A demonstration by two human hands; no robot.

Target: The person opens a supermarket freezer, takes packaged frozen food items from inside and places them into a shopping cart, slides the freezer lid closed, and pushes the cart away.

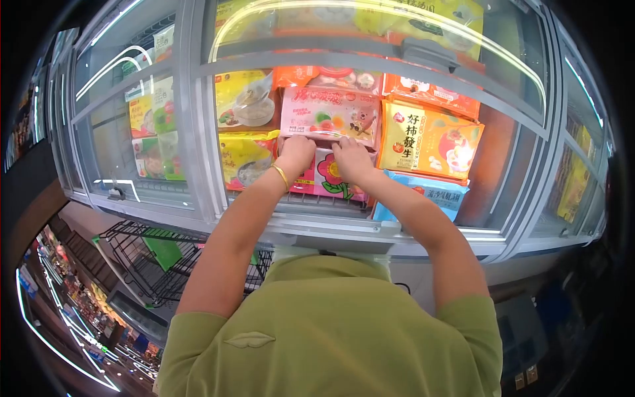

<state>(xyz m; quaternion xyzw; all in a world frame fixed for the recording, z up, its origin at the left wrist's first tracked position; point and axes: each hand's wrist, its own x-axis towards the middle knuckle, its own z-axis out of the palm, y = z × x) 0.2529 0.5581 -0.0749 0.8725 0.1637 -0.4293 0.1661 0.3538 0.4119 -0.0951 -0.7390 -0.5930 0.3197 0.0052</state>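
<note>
Both hands reach into an open freezer compartment. My left hand (297, 155), with a gold bracelet at the wrist, is closed on the lower left edge of a light pink package (330, 112). At that package's lower right edge my right hand (353, 159) is closed too, fingertips curled against it. Below the hands lies a darker pink package with a flower print (334, 173), partly covered by the hands. Orange and yellow packages (433, 140) lie to the right, with a light blue one (426, 195) nearer me. Yellow packages (245, 100) lie to the left.
A sliding glass door with a grey handle (428, 54) covers the compartment's far part. The freezer's front rail (331, 228) runs below my forearms. A black wire cart (149, 264) stands at the lower left. Other glass-covered compartments flank this one.
</note>
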